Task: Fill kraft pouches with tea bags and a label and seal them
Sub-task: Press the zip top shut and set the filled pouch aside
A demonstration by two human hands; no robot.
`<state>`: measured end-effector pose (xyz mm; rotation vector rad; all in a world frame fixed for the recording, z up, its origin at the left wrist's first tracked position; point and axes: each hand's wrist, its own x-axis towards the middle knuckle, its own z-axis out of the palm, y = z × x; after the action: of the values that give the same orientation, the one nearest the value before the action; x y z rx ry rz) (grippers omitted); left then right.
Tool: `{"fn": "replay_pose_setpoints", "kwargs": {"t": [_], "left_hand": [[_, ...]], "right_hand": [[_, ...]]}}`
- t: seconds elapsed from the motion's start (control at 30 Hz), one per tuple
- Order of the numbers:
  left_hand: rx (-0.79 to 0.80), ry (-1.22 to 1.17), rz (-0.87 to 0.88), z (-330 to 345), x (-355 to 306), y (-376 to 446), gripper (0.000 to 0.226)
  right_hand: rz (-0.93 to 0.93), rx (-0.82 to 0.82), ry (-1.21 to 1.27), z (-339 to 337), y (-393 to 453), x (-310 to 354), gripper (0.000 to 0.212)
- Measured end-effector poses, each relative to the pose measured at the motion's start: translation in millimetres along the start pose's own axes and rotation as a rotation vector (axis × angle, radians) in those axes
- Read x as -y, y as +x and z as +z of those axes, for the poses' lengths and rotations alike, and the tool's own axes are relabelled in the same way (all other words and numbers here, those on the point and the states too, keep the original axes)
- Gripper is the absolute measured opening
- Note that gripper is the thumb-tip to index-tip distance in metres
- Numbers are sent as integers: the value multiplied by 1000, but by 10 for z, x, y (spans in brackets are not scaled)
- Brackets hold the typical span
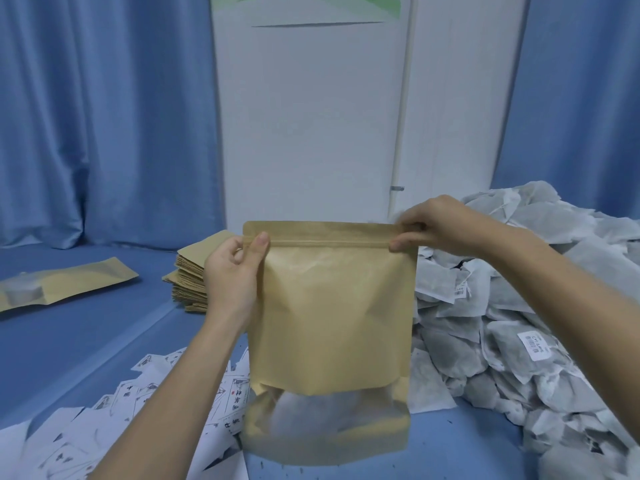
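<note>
A kraft pouch (329, 306) stands upright in front of me, its frosted window at the bottom showing pale contents inside. My left hand (232, 271) pinches the pouch's top left corner at the zip strip, thumb on the front. My right hand (440, 225) pinches the top right end of the same strip. A large heap of grey-white tea bags (519, 306) lies to the right. White printed labels (138, 393) are scattered at the lower left.
A stack of flat empty kraft pouches (190, 271) sits behind my left hand. One filled pouch (65, 284) lies flat at the far left on the blue surface. Blue curtains and a white door stand behind.
</note>
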<state>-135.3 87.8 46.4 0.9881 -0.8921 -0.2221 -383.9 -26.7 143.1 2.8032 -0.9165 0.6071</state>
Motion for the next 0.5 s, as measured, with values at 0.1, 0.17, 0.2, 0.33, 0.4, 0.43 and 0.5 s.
{"fn": "replay_pose_setpoints", "kwargs": {"t": [0.1,0.17,0.2,0.33,0.4,0.43,0.5], "left_hand": [[31,-74,-12,58,-25,-38,32],[71,-112,2,120,-44,-62,39],[90,-126,12,149,-53,-75,44],[109,-133,21,154,-57,-85,37],[137,-140,1,115,-59,-72,30],[165,-143,-16,99,-54,-69,31],[214,-116,-44,68,-25,-81,38]], "right_hand": [[16,15,59,36,66,196,41],[-37,-37,137,126,198,441,44],[-73,-57,143,174,276,563,45],[-105,-98,144,225,437,787,41],[-96,-115,185,266,439,787,30],[-96,-121,208,295,431,794,23],[-96,-118,234,341,429,776,24]]}}
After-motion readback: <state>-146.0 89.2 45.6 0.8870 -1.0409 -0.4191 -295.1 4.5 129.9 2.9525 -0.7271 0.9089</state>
